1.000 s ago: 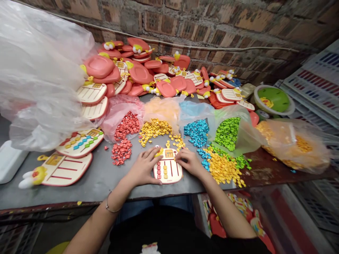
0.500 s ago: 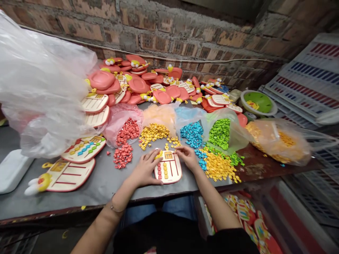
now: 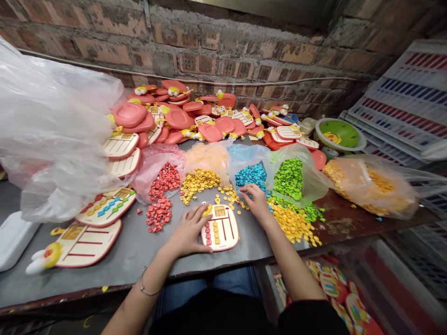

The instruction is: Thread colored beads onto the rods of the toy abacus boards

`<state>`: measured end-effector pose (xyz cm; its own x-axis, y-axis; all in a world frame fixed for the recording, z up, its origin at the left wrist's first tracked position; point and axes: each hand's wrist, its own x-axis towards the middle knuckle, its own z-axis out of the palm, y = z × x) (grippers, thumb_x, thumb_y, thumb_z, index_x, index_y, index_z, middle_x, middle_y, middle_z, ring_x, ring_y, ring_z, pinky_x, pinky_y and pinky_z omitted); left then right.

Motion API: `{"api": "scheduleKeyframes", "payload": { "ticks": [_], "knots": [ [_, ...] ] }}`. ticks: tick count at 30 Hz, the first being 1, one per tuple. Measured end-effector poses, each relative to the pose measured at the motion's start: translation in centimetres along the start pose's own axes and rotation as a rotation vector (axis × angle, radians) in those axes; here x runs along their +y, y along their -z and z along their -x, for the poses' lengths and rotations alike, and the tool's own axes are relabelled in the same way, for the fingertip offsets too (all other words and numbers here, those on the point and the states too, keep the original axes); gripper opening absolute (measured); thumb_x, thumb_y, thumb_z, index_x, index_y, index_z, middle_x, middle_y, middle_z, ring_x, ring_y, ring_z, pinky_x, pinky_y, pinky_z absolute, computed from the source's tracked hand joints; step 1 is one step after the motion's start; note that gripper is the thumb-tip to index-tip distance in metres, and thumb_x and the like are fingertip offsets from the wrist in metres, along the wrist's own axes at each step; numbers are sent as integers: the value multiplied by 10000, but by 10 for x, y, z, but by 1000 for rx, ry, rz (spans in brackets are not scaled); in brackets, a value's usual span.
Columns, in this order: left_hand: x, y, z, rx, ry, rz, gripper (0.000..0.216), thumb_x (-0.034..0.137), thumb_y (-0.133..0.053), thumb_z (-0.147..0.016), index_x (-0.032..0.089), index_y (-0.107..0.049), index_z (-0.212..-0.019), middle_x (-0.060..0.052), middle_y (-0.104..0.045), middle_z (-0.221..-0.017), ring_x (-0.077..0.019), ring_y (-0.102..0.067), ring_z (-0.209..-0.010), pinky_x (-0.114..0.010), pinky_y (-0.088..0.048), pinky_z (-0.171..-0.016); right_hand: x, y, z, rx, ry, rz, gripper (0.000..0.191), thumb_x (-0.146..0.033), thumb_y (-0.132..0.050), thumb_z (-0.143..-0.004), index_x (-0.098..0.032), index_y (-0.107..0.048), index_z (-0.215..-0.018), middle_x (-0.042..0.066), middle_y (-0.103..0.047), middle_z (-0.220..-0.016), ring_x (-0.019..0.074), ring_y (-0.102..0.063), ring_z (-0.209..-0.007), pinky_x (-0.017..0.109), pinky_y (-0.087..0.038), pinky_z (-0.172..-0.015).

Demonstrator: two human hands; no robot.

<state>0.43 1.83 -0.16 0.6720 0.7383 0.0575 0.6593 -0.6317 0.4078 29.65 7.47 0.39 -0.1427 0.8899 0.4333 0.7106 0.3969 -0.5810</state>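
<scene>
A cream toy board (image 3: pixel 225 235) with a red rim lies before me, its yellow animal head at the top left. One column of red beads (image 3: pixel 208 232) and one of yellow beads (image 3: pixel 216 231) sit on it; two red slots to their right hold no beads. My left hand (image 3: pixel 188 229) grips the board's left side, fingers at the head and thumb along the lower edge. Just beyond its upper right corner, my right hand (image 3: pixel 256 201) hovers by the blue beads (image 3: pixel 251 177), fingers bent and slightly apart. I see nothing held there.
Loose red beads (image 3: pixel 159 215), yellow beads (image 3: pixel 294 222) and green beads (image 3: pixel 289 177) spill around open plastic bags. Stacked toy boards (image 3: pixel 181 114) line the brick wall. Two more boards (image 3: pixel 89 239) lie at left, beside a big clear bag (image 3: pixel 59 125). A green basin (image 3: pixel 340 134) stands at right.
My right hand has moved off the board's upper right corner, up and to the right, towards the blue beads; its fingers have parted. My left hand keeps its hold on the board.
</scene>
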Motion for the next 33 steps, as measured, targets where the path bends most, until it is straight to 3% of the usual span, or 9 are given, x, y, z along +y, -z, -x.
{"api": "scheduleKeyframes", "payload": {
  "ticks": [3, 6, 10, 15, 20, 22, 27, 30, 33],
  "knots": [
    [0, -1, 0, -8, 4, -27, 949, 729, -697, -646, 218, -442, -1404, -157, -212, -1579, -375, -211, -1421, -518, -256, -1099, -21, -4, 10, -135, 116, -104, 196, -144, -528, -903, -212, -701, -966, 69, -624, -990, 198, -607, -957, 340, -509, -853],
    [0, -1, 0, -9, -2, -53, 941, 729, -690, -654, 211, -444, -1401, -151, -209, -1581, -368, -203, -1427, -510, -258, -1100, -32, -17, 15, -280, 160, -53, 210, -123, -543, -898, -222, -720, -953, 56, -642, -923, 182, -610, -883, 317, -517, -799],
    [0, -1, 0, -11, 1, -76, 952, 728, -693, -651, 220, -432, -1412, -149, -203, -1584, -373, -215, -1423, -514, -269, -1083, -32, -26, 19, -270, 148, 34, 215, -117, -574, -885, -201, -707, -1032, 75, -682, -901, 209, -611, -890, 352, -507, -808],
    [1, 0, -1, -13, 1, -112, 964, 732, -700, -633, 223, -440, -1409, -154, -215, -1580, -381, -242, -1412, -521, -282, -1057, -34, -15, 33, -322, 123, -81, 339, -111, -585, -877, -191, -639, -1202, 81, -712, -941, 209, -631, -861, 336, -506, -766],
    [1, -2, -2, 2, -6, -128, 957, 736, -701, -621, 227, -458, -1394, -152, -225, -1577, -372, -257, -1407, -498, -278, -1054, -43, -26, 46, -215, 33, -240, 247, -185, -618, -882, -201, -673, -1123, 70, -729, -930, 197, -657, -849, 328, -508, -781],
    [0, -2, -2, 8, -7, -123, 956, 756, -685, -619, 223, -471, -1383, -154, -233, -1575, -373, -263, -1403, -493, -282, -1050, -47, -28, 47, -237, 29, -283, 217, -222, -646, -871, -200, -686, -1083, 67, -733, -930, 200, -661, -870, 334, -506, -799],
    [-1, -1, -2, 16, -18, -116, 916, 760, -652, -655, 217, -484, -1374, -152, -253, -1568, -375, -282, -1391, -494, -294, -1040, -51, 4, 58, -485, 107, -407, 231, -320, -709, -834, -204, -704, -1034, 40, -725, -836, 187, -645, -836, 320, -505, -792],
    [-2, -1, -2, 16, -29, -122, 915, 761, -635, -676, 222, -460, -1395, -151, -240, -1572, -375, -274, -1395, -499, -299, -1036, -37, 34, 76, -272, -23, -281, 168, -284, -619, -902, -214, -691, -1036, 56, -718, -918, 198, -633, -896, 347, -498, -831],
    [-3, -2, -1, 13, -35, -121, 915, 776, -613, -687, 230, -448, -1403, -147, -230, -1577, -374, -263, -1400, -505, -299, -1036, -12, 52, 91, -51, -145, 93, 161, -239, -566, -914, -205, -697, -1001, 91, -686, -954, 244, -602, -923, 411, -482, -840]
  ]
}}
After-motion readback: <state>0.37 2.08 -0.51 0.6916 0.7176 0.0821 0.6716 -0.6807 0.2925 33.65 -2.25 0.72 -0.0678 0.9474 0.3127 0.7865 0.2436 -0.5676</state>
